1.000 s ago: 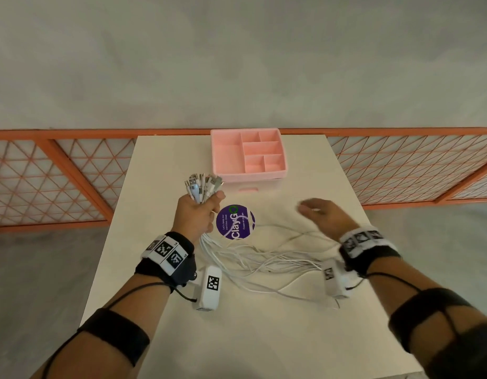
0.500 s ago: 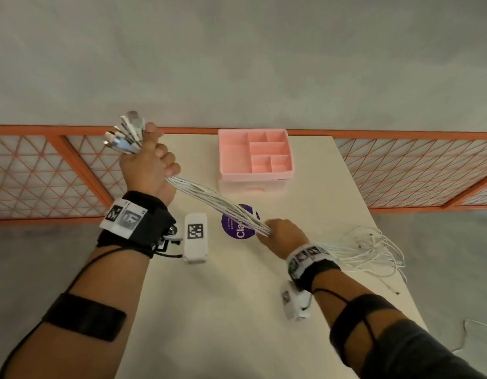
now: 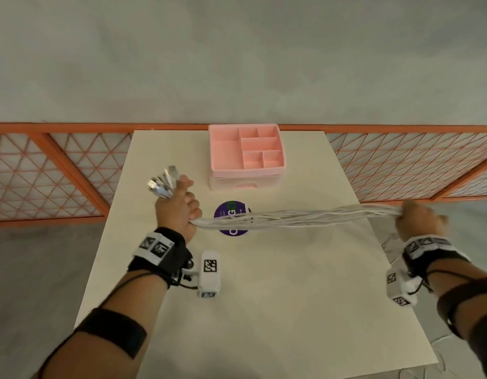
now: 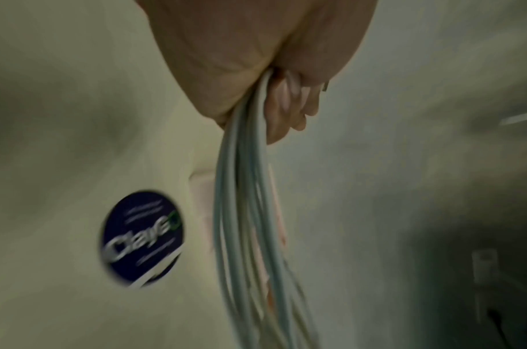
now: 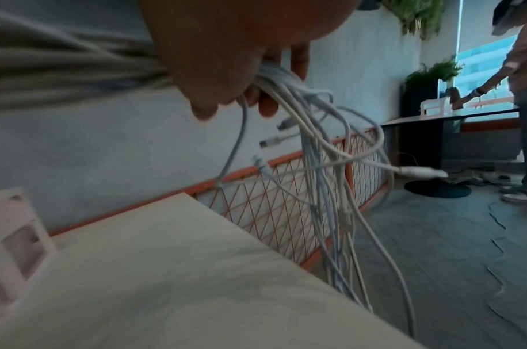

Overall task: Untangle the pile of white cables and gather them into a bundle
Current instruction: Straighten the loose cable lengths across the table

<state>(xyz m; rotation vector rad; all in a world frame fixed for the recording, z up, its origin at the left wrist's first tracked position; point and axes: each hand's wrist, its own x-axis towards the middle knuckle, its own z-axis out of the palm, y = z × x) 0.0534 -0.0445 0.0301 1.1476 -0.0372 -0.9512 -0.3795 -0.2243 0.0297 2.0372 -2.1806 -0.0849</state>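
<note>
A bundle of white cables [image 3: 297, 218] stretches in the air across the table between my two hands. My left hand [image 3: 179, 206] grips one end in a fist above the table's left part, with the metal plugs [image 3: 163, 183] sticking out above the thumb. In the left wrist view the cables [image 4: 247, 224] run out from under the curled fingers [image 4: 289, 111]. My right hand [image 3: 417, 220] grips the strands past the table's right edge. In the right wrist view the loose cable ends [image 5: 325, 170] hang down from that hand beside the table.
A pink divided organiser box [image 3: 246, 154] stands at the back of the cream table [image 3: 278, 310]. A round purple sticker [image 3: 231, 221] lies under the cables. An orange mesh fence [image 3: 401, 165] runs behind the table. A person [image 5: 525, 94] stands by a dark table far right.
My right hand has slid along the cables to the right, past the table edge, drawing them taut. My left hand has come down and inward from the raised far-left position.
</note>
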